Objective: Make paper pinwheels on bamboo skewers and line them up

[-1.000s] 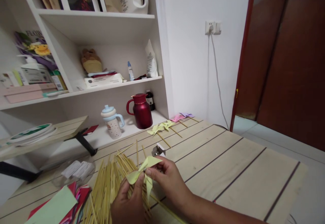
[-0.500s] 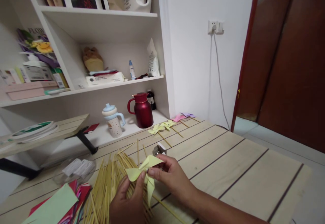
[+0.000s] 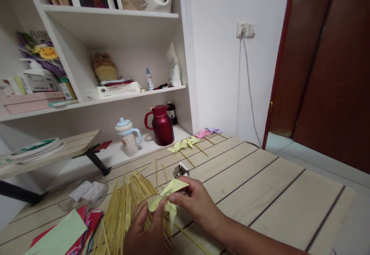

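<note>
**Both hands close on a yellow-green paper pinwheel**

Little has shifted since the earlier frames: the paper pinwheel [image 3: 166, 197] has tipped slightly, its upper blade now lifted further right, while both hands keep the same hold. The left hand [image 3: 146, 230] pinches the pinwheel's centre from below with thumb and fingers closed on the paper. The right hand [image 3: 196, 205] grips it from the right, fingertips pressed to the hub. The pinwheel is held just above the wooden table [image 3: 260, 193], over a loose heap of bamboo sticks [image 3: 124, 212] that fans out beneath and left of the hands.

Coloured paper sheets [image 3: 66, 235] lie at the table's near left corner. A small metal clip [image 3: 180, 169] sits just beyond the right fingers. Farther back, finished pinwheels [image 3: 185, 145] rest on their sticks near the wall. On the low shelf behind stand a red jug [image 3: 162, 125] and a spotted cup [image 3: 128, 137].
</note>
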`<control>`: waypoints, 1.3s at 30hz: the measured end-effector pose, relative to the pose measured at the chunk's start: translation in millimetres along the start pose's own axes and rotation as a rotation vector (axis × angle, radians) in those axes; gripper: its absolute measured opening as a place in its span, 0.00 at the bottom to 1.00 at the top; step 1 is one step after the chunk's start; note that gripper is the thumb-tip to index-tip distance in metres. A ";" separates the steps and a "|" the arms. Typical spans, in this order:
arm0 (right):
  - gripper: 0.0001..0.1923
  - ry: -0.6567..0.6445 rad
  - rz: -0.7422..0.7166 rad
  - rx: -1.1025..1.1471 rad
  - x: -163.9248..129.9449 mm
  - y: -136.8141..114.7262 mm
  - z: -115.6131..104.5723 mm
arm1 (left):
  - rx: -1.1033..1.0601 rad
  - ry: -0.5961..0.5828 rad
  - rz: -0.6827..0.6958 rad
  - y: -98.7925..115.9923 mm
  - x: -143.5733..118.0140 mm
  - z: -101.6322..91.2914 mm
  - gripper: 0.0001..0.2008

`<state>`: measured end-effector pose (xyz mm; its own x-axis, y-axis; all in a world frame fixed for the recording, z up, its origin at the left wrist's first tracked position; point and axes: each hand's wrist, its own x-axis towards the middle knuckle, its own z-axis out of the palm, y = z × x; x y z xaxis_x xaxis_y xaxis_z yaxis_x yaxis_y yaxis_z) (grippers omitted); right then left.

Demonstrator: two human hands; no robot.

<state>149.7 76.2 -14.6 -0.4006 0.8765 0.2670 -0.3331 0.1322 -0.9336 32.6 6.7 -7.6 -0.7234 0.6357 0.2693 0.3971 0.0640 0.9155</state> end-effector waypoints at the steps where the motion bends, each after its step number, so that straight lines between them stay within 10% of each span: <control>1: 0.09 0.006 -0.004 -0.008 -0.9 -0.9 0.2 | -0.015 0.001 0.007 0.2 -1.0 0.5 0.09; 19: 0.11 0.163 -0.107 -0.244 -12.7 -4.5 14.4 | 0.010 0.045 0.382 -11.4 4.2 0.3 0.09; 33: 0.10 0.049 0.001 0.080 -4.1 -0.7 6.8 | 0.058 -0.191 -0.260 -3.7 15.4 -10.3 0.20; 39: 0.12 0.007 0.035 0.098 -0.7 1.2 1.8 | 0.003 -0.127 -0.210 4.0 8.5 -8.0 0.20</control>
<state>148.0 74.9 -15.5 -0.4077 0.8829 0.2328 -0.4007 0.0561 -0.9145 23.5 6.1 0.8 -0.7136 0.6998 0.0335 0.2474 0.2071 0.9465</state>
